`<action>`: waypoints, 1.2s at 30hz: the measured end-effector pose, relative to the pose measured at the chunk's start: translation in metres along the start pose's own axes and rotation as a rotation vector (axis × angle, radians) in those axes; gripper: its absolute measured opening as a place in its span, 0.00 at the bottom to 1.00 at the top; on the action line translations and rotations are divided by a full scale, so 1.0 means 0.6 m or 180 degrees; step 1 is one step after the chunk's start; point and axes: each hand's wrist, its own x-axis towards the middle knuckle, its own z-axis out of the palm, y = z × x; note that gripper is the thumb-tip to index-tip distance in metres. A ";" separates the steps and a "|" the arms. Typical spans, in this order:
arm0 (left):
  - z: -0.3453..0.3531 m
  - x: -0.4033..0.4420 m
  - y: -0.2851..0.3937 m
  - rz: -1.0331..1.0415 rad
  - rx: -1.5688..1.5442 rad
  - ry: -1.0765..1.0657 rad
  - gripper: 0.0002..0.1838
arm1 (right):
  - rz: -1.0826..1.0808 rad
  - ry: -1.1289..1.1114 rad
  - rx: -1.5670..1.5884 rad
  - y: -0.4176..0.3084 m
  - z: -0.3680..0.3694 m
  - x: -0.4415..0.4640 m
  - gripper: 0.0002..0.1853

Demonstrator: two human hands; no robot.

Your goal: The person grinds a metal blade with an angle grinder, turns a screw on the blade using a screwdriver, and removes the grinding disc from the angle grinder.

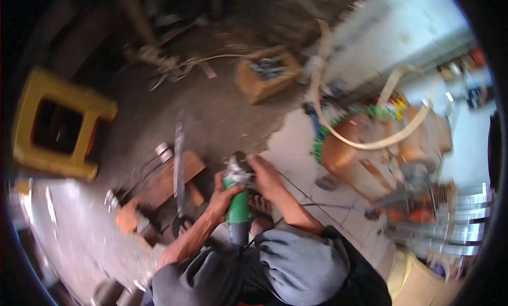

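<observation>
A green angle grinder (239, 206) is held upright above my lap, its metal head away from me and its grey end near my knees. My left hand (223, 194) wraps around the green body just below the head. At the head, my right hand (263, 172) grips the dark round part on its right side; motion blur hides the exact finger placement. Left of the grinder, a long thin metal bar (179, 160) lies across a reddish-brown wooden block (159, 184) on the floor.
A yellow frame-like stool (32, 120) is at the left. A cut-open yellowish container (248, 83) with dark contents sits ahead. On the right are a large brown object (349, 134), a curved pale strip (365, 145) and clutter. A dark cord (328, 205) crosses the tiles.
</observation>
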 end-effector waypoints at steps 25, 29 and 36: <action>0.006 0.061 -0.001 -0.0152 -0.0661 0.0522 0.30 | 0.0252 0.0963 0.0367 -0.079 -0.112 0.008 0.13; -0.008 0.081 0.004 -0.0128 -0.0653 0.0509 0.33 | 0.0075 0.0856 0.0125 -0.132 -0.101 0.029 0.12; 0.009 0.203 0.041 0.0383 -0.0993 0.1228 0.36 | -0.0443 0.1205 0.0087 -0.112 -0.086 0.023 0.12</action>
